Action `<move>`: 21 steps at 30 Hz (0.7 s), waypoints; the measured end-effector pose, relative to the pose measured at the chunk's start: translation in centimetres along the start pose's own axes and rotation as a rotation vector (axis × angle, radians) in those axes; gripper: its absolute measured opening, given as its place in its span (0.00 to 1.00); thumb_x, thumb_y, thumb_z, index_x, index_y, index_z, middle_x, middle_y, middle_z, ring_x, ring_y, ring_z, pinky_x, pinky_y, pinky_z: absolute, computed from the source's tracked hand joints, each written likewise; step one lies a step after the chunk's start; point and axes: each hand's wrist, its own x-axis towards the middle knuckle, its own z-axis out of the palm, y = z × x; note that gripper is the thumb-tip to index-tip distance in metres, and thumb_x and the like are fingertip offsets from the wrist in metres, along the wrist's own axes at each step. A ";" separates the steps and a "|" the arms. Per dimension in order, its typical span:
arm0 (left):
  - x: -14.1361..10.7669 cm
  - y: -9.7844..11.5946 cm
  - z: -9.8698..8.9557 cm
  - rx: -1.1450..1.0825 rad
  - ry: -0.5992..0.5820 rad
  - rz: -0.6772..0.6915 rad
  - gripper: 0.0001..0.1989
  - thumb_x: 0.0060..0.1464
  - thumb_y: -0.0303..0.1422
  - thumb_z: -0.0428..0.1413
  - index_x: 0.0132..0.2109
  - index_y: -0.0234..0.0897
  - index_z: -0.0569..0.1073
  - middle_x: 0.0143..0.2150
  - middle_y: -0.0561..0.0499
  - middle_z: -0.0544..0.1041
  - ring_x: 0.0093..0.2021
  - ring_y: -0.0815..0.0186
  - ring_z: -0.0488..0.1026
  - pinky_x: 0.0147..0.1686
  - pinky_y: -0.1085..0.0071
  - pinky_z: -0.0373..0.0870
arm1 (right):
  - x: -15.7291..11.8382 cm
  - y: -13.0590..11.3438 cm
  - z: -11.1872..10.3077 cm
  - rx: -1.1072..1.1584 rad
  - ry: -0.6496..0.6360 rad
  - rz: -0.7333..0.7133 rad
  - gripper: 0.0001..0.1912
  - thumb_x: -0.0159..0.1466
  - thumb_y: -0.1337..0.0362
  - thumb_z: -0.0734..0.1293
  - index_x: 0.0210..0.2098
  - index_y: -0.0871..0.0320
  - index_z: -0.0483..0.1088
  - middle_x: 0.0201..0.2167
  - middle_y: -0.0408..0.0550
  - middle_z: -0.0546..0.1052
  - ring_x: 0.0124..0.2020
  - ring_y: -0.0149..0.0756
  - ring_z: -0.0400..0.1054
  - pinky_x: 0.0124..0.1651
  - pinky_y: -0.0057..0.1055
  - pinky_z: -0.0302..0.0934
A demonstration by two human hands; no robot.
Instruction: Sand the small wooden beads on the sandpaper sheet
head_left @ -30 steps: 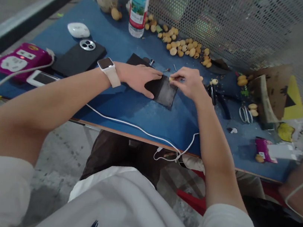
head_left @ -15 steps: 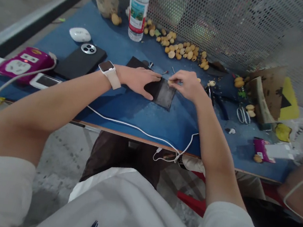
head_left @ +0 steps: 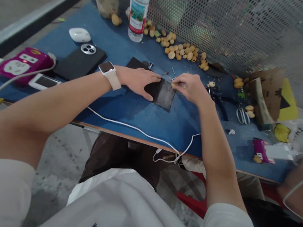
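My left hand (head_left: 137, 82) lies flat on a dark leather-like pad (head_left: 163, 95), pressing it to the table, and holds nothing. A white-strapped smartwatch (head_left: 109, 73) sits on that wrist. My right hand (head_left: 189, 88) is just above the pad's right corner, its fingertips pinching a small pale bead (head_left: 174, 84). The bead is partly hidden by those fingers. Thin metal pins (head_left: 172, 70) lie just beyond the pad.
Several tan beads (head_left: 181, 52) are scattered on the blue table (head_left: 129, 114) beside a water bottle (head_left: 137, 10). Pliers (head_left: 220, 106), scissors (head_left: 242, 116), a phone (head_left: 79, 62) and a magenta power strip (head_left: 21, 66) also lie there. A perforated metal screen (head_left: 237, 24) stands behind. Another person's hand (head_left: 301, 183) is at right.
My right hand has shifted slightly rightward with the bead in its fingertips. My left hand stays on the pad.
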 end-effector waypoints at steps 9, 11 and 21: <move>-0.7 0.9 -0.5 0.031 -0.019 -0.035 0.67 0.68 0.77 0.52 0.96 0.38 0.48 0.97 0.41 0.47 0.95 0.34 0.49 0.92 0.47 0.45 | 2.3 -1.4 1.9 -0.024 0.018 0.033 0.12 0.83 0.52 0.73 0.57 0.48 0.88 0.57 0.59 0.89 0.62 0.62 0.80 0.71 0.64 0.74; -0.8 1.1 -0.7 0.032 -0.025 -0.044 0.66 0.69 0.76 0.52 0.96 0.37 0.48 0.97 0.40 0.47 0.94 0.34 0.49 0.92 0.47 0.45 | 1.9 -1.2 1.2 0.001 0.003 0.027 0.10 0.81 0.53 0.74 0.54 0.47 0.88 0.53 0.56 0.90 0.56 0.58 0.82 0.68 0.60 0.77; -0.7 0.9 -0.5 0.019 0.005 -0.032 0.66 0.67 0.77 0.54 0.95 0.39 0.53 0.97 0.40 0.50 0.94 0.35 0.53 0.92 0.49 0.47 | 0.6 -1.6 0.4 0.024 -0.026 0.042 0.04 0.78 0.59 0.76 0.49 0.49 0.86 0.54 0.56 0.90 0.59 0.59 0.82 0.70 0.60 0.74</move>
